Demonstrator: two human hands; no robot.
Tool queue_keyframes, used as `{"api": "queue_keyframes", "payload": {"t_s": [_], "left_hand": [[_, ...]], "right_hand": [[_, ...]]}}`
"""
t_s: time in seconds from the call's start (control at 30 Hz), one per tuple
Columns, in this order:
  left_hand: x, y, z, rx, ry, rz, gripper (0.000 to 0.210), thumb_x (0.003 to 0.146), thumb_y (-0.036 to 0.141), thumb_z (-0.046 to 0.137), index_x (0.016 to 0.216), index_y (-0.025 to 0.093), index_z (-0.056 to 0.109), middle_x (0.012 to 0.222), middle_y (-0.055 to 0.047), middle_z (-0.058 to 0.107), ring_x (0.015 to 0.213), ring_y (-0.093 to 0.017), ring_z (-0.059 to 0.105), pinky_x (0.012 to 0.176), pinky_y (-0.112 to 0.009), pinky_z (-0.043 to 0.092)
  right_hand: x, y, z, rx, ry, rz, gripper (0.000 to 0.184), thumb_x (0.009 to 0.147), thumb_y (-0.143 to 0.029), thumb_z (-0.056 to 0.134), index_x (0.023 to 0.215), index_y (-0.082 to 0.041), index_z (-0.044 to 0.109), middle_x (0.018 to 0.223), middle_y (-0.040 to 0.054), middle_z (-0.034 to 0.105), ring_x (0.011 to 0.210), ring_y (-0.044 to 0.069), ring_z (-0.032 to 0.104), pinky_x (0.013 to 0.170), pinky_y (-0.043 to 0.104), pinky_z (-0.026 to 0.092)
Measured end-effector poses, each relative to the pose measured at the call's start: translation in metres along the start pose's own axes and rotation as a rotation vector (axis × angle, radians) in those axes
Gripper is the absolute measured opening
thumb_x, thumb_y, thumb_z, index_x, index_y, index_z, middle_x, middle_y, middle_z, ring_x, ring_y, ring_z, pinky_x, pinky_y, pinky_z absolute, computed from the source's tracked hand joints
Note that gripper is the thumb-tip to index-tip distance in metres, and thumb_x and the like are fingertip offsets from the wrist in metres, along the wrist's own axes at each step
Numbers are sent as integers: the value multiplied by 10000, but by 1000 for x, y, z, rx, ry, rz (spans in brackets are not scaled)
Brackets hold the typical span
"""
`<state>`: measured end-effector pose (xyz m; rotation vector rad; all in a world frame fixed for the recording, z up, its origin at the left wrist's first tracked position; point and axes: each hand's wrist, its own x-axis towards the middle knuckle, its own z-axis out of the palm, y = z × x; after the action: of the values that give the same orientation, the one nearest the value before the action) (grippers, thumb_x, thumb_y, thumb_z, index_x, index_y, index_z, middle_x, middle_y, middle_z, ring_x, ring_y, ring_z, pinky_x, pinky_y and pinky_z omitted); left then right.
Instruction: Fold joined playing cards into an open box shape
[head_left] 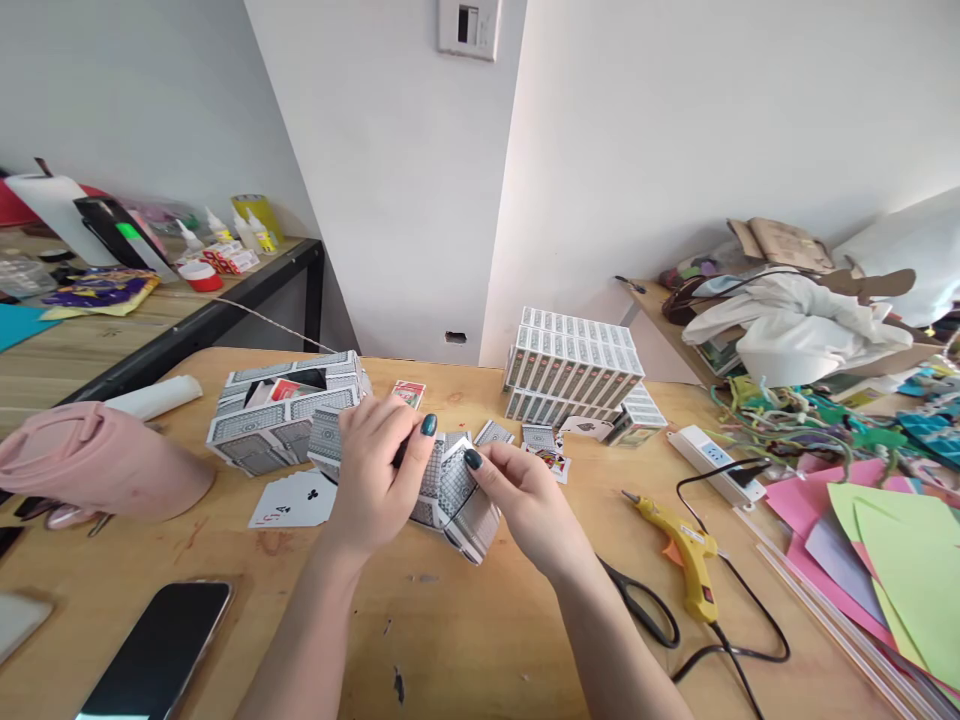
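Observation:
Between my hands is a structure built of playing cards with grey patterned backs, tilted above the table. My left hand is closed on its left part, the thumb bent over the near side and the fingertips hidden. With thumb and fingers, my right hand pinches a card at the structure's right upper edge. Left of them stands a larger box covered in cards, with an opening in its top and red cards inside. A small fan of loose cards, the four of clubs uppermost, lies beside my left wrist.
Stacked card packs stand behind. A yellow glue gun, scissors and a power strip lie right, near coloured paper. A pink tumbler and a phone are at left.

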<state>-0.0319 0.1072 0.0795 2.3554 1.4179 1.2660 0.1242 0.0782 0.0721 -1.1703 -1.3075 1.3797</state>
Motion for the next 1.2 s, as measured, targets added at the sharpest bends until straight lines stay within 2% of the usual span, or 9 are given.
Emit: {"api": "queue_keyframes", "payload": {"t_s": [0.1,0.2,0.4,0.53,1.03,1.13,1.2], "left_hand": [[1,-1,0,3,38,-11,229,893,214,371,664,197,368,665,9,429,697,-161,400,700,-336,292],[1,-1,-2,-24,12,-13,238,895,215,367,658,198,360,666,10,423,700,-159,400,698,-330,298],[0,-2,-3,-61,-102,-3,255,903,233,360,651,198,354,656,13,400,701,-157,390,696,-322,308],[-1,-3,-1,-79,-140,1,244,906,229,366,664,198,354,668,13,394,712,-156,381,698,-324,306],[-1,-1,-3,-121,-242,-6,247,915,260,339,678,206,384,675,7,409,732,-163,393,725,-328,330],[0,-1,-2,-101,-219,3,246,912,254,342,674,204,384,668,10,409,721,-160,401,713,-325,324],[0,-1,-1,-70,-169,3,252,911,244,344,664,202,375,665,11,416,713,-158,399,709,-327,315]], "right_hand": [[1,2,7,67,57,-25,335,786,-476,537,645,-180,470,595,-37,398,568,97,357,517,221,285],[0,5,15,89,90,-110,319,815,-444,506,633,-195,422,557,-54,353,518,89,333,498,222,277],[-5,4,16,-138,86,-273,260,887,-308,387,654,-200,348,611,-45,331,581,98,305,556,230,282],[-4,2,12,-222,75,-314,252,878,-242,362,637,-201,305,607,-47,301,583,100,288,569,240,268],[-2,0,-2,-204,-105,-308,247,855,-232,379,622,-198,305,613,-42,293,579,92,286,542,226,283],[-2,-2,-2,-204,-81,-262,245,859,-241,395,622,-192,361,612,-40,331,583,92,319,547,222,304],[-2,-2,-1,-186,-4,-247,215,853,-259,430,651,-186,446,618,-30,406,595,98,382,561,223,341]]}}
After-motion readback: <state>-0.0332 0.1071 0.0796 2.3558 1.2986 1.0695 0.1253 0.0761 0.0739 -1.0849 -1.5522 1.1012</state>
